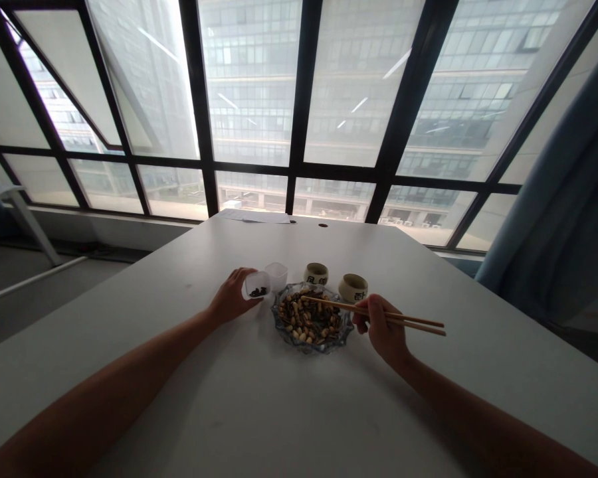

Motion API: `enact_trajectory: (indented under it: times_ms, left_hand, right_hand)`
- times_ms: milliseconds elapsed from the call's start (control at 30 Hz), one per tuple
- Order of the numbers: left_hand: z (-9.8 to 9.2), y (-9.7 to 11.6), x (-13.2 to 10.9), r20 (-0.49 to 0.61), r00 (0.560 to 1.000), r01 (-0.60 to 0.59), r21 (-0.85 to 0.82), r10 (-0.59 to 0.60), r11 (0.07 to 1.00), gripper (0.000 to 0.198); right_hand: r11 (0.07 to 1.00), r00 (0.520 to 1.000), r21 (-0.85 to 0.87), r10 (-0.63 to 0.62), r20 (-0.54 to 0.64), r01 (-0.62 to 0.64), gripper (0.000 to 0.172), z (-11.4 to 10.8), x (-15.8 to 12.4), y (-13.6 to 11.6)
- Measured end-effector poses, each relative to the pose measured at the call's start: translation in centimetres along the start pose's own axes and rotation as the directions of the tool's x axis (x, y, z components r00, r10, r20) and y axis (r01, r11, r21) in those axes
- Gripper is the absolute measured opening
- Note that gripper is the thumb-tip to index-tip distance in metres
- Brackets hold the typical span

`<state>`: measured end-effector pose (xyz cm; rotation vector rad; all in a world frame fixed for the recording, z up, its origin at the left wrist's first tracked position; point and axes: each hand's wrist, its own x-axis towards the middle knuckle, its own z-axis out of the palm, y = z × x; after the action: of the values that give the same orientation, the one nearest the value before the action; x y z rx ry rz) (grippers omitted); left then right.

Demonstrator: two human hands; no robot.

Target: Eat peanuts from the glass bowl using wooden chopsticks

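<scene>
Chopsticks of light brown wood (413,320) are grasped by your right hand (385,332), their tips reaching over the round scalloped clear-glass bowl (280,326); whether they pinch something, I cannot tell. You grip them well away from the tips, probably so that your fingers stay outside the bowl. Left of the bowl, your left hand (233,296) grasps a small translucent plastic cup (257,283) by its side, perhaps for steadiness, and small dark pieces (258,292) lie inside it. Inside the bowl, pale tan nuts (303,334) are mixed with darker elongated seeds (290,309). Behind the bowl, to its left, stands a second translucent plastic cup (278,273). One squat cream ceramic cup with black characters (316,273) stands directly behind the bowl; a matching ceramic cup (352,286) stands behind, to its right. Under the bowl is the white table (259,405).
</scene>
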<state>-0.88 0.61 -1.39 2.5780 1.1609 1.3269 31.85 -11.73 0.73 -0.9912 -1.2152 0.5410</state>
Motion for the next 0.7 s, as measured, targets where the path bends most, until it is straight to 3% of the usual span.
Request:
enact_trajectory:
  times_ms: [100, 200, 300, 433, 567, 633, 700]
  left_hand:
    - [0.0, 0.2, 0.1, -0.033, 0.999, -0.01, 0.003, 0.01, 1.0, 0.057]
    - [0.0, 0.3, 0.2, -0.041, 0.999, -0.018, -0.001, 0.018, 1.0, 0.057]
    - [0.0, 0.3, 0.2, -0.041, 0.998, -0.04, -0.009, 0.04, 0.999, 0.057]
    - [0.1, 0.4, 0.2, -0.067, 0.996, -0.063, -0.009, 0.063, 0.998, 0.057]
    - [0.1, 0.3, 0.1, -0.069, 0.996, -0.064, -0.033, 0.062, 0.997, 0.058]
    - [0.2, 0.3, 0.1, -0.061, 0.997, -0.058, -0.044, 0.055, 0.997, 0.059]
    - [0.2, 0.1, 0.1, -0.06, 0.997, -0.048, -0.046, 0.046, 0.998, 0.058]
  right_hand:
    - [0.999, 0.999, -0.025, -0.044, 0.005, 0.044, 0.05, 0.1, -0.2, -0.8]
    - [0.963, 0.969, -0.161, -0.191, 0.156, 0.215, 0.047, 0.5, -0.6, -2.0]
    - [0.862, 0.853, -0.223, -0.352, 0.385, 0.456, 0.04, 2.0, -0.5, -3.6]
    - [0.704, 0.659, -0.14, -0.549, 0.514, 0.696, 0.031, 5.2, 0.8, -5.4]
    - [0.539, 0.462, -0.117, -0.568, 0.682, 0.834, 0.032, 8.1, 2.4, -5.6]
    - [0.48, 0.422, -0.157, -0.514, 0.747, 0.863, 0.034, 9.0, 2.8, -5.2]
    - [0.473, 0.445, -0.215, -0.453, 0.772, 0.854, 0.036, 9.7, 2.8, -4.9]
